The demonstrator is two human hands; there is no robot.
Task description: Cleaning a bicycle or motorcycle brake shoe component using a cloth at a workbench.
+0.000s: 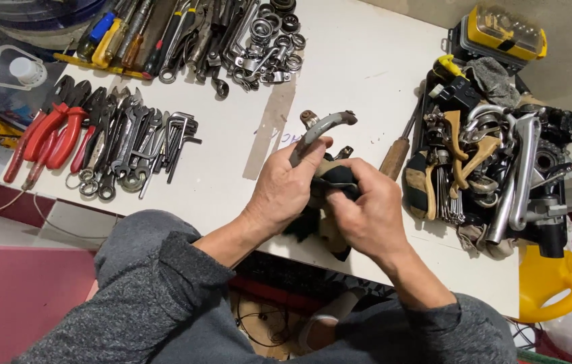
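Note:
My left hand [284, 189] grips a curved grey metal brake-arm part [320, 127], which rises above my fingers toward a small rusty bolt end. My right hand [367, 212] is closed on a dark, dirty rag [332, 176] pressed against the lower end of that part. Both hands meet over the near edge of the white table [360, 67]. The lower end of the metal part is hidden by the rag and my fingers.
Red-handled pliers [50, 131], wrenches and hex keys [139, 145] lie at the left. Screwdrivers and sockets [259, 40] lie at the back. A wooden-handled tool [396, 154] lies right of my hands. A black tray of metal bicycle parts [495, 162], a yellow case [505, 30] and a yellow jug [552, 283] stand at the right.

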